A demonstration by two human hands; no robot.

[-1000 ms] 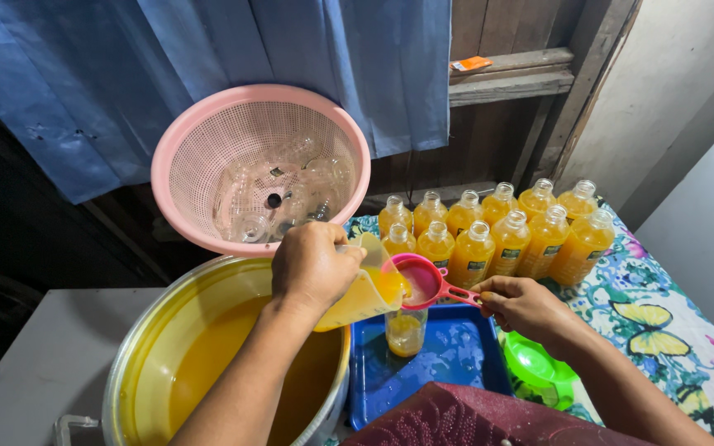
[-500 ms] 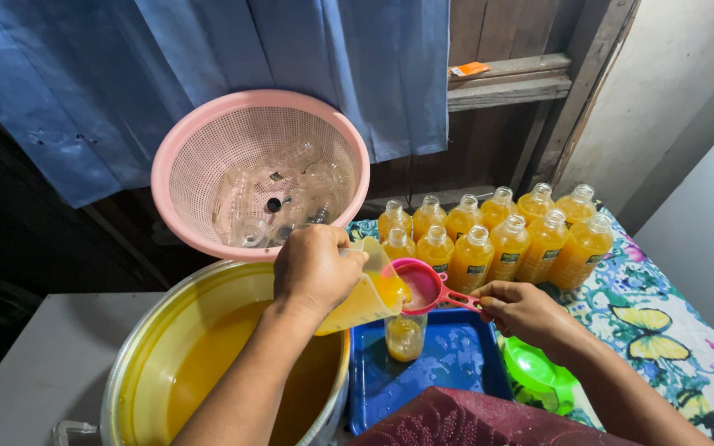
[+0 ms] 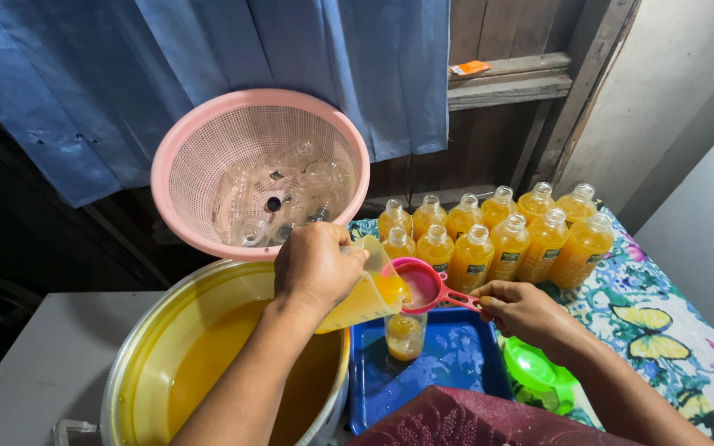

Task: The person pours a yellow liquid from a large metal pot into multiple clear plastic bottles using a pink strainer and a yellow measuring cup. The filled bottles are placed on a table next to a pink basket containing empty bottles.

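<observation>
Little has changed over the last second: the left hand (image 3: 316,268) still tilts the clear jug (image 3: 367,293), fingers wrapped around it, and the right hand (image 3: 522,310) keeps its fingers pinched on the handle of the pink funnel-strainer (image 3: 419,285), so pouring is ongoing. Just below the middle of the frame, the small clear bottle (image 3: 405,334) stands upright on the blue tray (image 3: 456,363), about a third full of cloudy orange juice. Filled bottles (image 3: 497,239) stand in rows at right of centre, and the big pot of juice (image 3: 208,372) sits lower left
</observation>
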